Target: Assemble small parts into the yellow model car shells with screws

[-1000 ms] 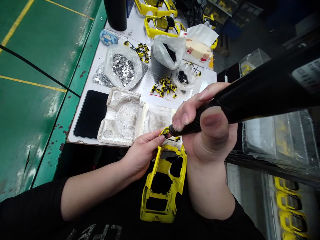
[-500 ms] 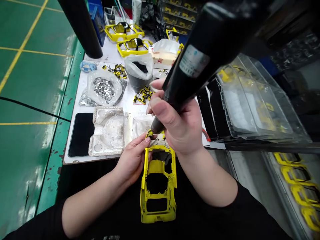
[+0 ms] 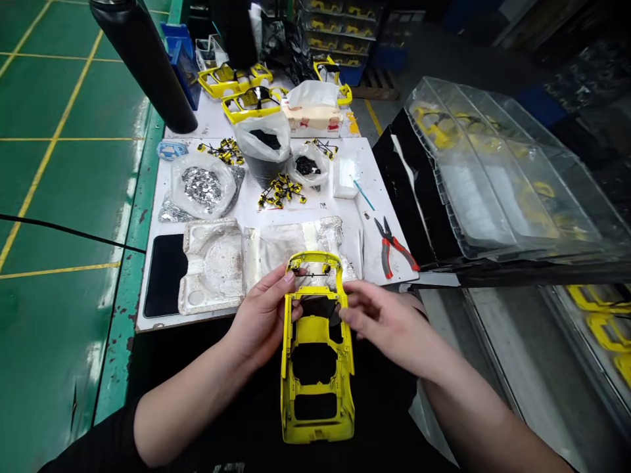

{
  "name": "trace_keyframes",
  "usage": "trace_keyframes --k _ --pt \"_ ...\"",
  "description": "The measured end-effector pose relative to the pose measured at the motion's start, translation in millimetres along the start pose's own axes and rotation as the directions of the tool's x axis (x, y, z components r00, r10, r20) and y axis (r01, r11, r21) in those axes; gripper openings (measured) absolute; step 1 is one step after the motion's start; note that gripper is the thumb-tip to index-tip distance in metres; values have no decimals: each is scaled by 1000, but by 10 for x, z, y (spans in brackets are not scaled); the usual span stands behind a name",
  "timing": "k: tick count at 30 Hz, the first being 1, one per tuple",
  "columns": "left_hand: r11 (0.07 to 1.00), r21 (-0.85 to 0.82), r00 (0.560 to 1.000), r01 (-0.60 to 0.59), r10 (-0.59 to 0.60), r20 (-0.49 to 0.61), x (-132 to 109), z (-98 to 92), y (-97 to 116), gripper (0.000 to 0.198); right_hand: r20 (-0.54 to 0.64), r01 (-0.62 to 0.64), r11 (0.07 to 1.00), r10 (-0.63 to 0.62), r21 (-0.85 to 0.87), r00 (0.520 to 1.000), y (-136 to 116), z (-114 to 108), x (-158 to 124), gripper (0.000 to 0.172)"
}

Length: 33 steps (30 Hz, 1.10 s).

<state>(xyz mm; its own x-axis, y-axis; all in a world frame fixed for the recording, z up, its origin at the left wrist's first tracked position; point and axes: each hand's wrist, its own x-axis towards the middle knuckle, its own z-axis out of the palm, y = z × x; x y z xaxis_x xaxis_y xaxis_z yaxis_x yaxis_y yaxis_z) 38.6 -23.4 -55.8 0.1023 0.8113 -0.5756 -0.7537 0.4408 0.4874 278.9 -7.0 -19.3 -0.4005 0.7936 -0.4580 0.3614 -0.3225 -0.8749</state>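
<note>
A yellow plastic toy car body shell [image 3: 315, 387] is held upright with its inner side facing me. My left hand [image 3: 263, 309] grips its upper left edge, thumb in front. My right hand [image 3: 379, 318] is at the upper right edge, thumb and fingertips bent around the rim. A thin black rod with small yellow-and-black end pieces [image 3: 311, 273] lies across the top of the shell. Beyond the hands, the dark electric screwdriver [image 3: 239, 33] hangs blurred over the far end of the table.
On the white table [image 3: 365, 223] are red-handled pliers [image 3: 392, 246], a foam block [image 3: 213, 269], a black phone-like slab [image 3: 162, 279], a bag of metal plates [image 3: 201, 187], a bag of black parts [image 3: 266, 148] and a tall black bottle [image 3: 148, 72]. Clear plastic bins [image 3: 493, 171] stand right.
My right hand has let go of the electric screwdriver and come down to the shell's right edge. The screwdriver has moved away toward the far left. My left hand keeps its hold.
</note>
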Motion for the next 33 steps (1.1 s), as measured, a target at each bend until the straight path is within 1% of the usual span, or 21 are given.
trace_keyframes --k 1,2,3,5,6,8,11,13,14,19,23,26,30,33 --pt "1000 3 1000 -9 9 8 -9 8 -2 37 69 -14 993 6 115 998 90 59 -36 58" --pt "1000 7 1000 -21 21 17 -20 17 -4 34 106 -14 976 -9 218 994 154 122 -65 58" --pt "999 18 999 -35 34 26 -32 27 -9 31 112 -8 953 -27 302 993 193 183 -88 53" --pt "997 48 997 -62 59 56 -58 46 -26 29 75 19 914 -54 405 996 206 282 -122 44" --pt "996 54 994 -71 67 82 -72 52 -40 32 63 33 901 -66 432 996 190 315 -134 41" --pt "998 34 985 -48 41 165 -103 53 -78 45 77 49 877 -97 478 992 142 353 -149 38" --pt "997 -19 952 68 -60 300 -147 24 -136 69 82 84 861 -144 501 986 87 368 -157 35" --pt "992 -19 931 121 -107 350 -168 -4 -158 79 73 97 861 -153 499 986 80 374 -158 33" --pt "991 -16 925 130 -115 362 -175 -15 -163 82 70 97 861 -152 499 986 84 379 -159 32" --pt "995 -12 924 100 -89 372 -186 -26 -151 89 78 77 860 -135 505 988 111 405 -173 29" --pt "994 -1 923 109 -101 372 -195 -1 -134 88 93 56 856 -120 513 988 106 415 -182 30" --pt "994 4 929 107 -102 355 -194 1 -130 85 99 40 863 -104 504 990 108 416 -184 35" --pt "993 13 931 117 -114 347 -177 -14 -131 89 88 31 885 -81 464 993 132 415 -183 44" --pt "992 10 926 126 -122 357 -173 -22 -129 88 94 22 890 -72 456 993 142 413 -180 44"
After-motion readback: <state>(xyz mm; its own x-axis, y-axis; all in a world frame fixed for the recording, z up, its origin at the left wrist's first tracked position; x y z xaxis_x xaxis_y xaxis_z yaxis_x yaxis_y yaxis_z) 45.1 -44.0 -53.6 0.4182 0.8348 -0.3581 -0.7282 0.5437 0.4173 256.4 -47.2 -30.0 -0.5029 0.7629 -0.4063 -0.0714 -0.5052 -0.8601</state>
